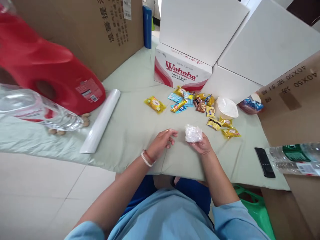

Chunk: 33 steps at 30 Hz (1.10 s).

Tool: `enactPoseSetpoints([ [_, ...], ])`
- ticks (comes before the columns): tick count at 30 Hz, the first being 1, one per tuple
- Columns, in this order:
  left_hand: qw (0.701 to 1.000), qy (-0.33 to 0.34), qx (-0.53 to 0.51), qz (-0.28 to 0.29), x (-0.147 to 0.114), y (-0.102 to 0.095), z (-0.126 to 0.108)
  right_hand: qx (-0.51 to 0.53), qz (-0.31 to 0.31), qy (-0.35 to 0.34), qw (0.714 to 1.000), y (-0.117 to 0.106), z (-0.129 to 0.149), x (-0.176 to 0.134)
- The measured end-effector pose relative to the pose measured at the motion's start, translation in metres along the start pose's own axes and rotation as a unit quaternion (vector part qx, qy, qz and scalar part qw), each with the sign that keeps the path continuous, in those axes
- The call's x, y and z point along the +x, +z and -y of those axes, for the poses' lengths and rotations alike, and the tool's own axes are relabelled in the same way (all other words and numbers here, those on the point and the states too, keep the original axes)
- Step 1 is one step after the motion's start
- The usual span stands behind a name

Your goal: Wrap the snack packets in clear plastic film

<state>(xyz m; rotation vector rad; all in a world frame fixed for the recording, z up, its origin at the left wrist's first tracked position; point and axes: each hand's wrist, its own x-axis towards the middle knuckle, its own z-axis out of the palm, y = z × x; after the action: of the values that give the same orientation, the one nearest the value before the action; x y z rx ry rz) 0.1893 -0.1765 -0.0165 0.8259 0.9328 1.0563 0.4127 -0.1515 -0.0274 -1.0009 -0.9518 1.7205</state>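
In my right hand [202, 145] is a crumpled bundle of clear plastic wrap [194, 133], held just above the table's front half. Whether something sits inside the plastic cannot be made out. My left hand [163, 142] hovers a short way to its left, fingers loosely curled and apart, with nothing in it. Beyond both hands lies a spread of small wrapped snacks, among them a yellow packet [155, 104], a brown cookie packet [200, 105] and a blue packet [175, 97]. A white plastic bowl [227, 107] stands right of them.
A white roll [100, 122], a red jug [82, 80] and a clear water bottle [37, 108] lie at left. A Wahaha carton [182, 68] and white boxes [202, 26] stand at the back. To the right are a black phone-like device [265, 162] and more bottles [296, 152].
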Motion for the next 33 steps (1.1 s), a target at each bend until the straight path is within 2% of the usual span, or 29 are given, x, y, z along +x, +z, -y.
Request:
enactPoseSetpoints([
  [2, 0.996, -0.025, -0.069, 0.046, 0.019, 0.010, 0.002, -0.016, 0.036, 0.020, 0.999, 0.006, -0.007, 0.004],
  [5, 0.995, -0.007, -0.088, 0.054, 0.034, 0.017, 0.009, -0.028, 0.067, 0.035, 0.997, 0.006, -0.013, 0.008],
  [9, 0.995, 0.035, -0.092, -0.010, 0.038, 0.015, 0.025, 0.007, -0.004, -0.024, 1.000, -0.001, -0.018, 0.008],
  [12, 0.994, 0.061, -0.082, -0.047, 0.035, 0.014, 0.036, -0.006, -0.043, -0.090, 0.995, -0.001, -0.023, 0.008],
  [17, 0.995, 0.080, -0.030, -0.043, 0.034, 0.015, 0.043, -0.121, -0.128, -0.177, 0.968, 0.002, -0.036, 0.013],
  [19, 0.995, 0.088, -0.023, -0.049, 0.036, 0.014, 0.045, -0.135, -0.166, -0.200, 0.956, 0.000, -0.038, 0.014],
  [26, 0.990, 0.105, -0.052, -0.077, 0.038, 0.014, 0.049, -0.025, -0.179, -0.173, 0.968, -0.008, -0.031, 0.014],
  [29, 0.989, 0.109, -0.057, -0.085, 0.036, 0.016, 0.048, -0.083, -0.194, -0.208, 0.955, -0.003, -0.031, 0.012],
  [33, 0.990, 0.114, -0.040, -0.075, 0.033, 0.017, 0.047, -0.247, -0.181, -0.224, 0.925, 0.003, -0.032, 0.008],
])
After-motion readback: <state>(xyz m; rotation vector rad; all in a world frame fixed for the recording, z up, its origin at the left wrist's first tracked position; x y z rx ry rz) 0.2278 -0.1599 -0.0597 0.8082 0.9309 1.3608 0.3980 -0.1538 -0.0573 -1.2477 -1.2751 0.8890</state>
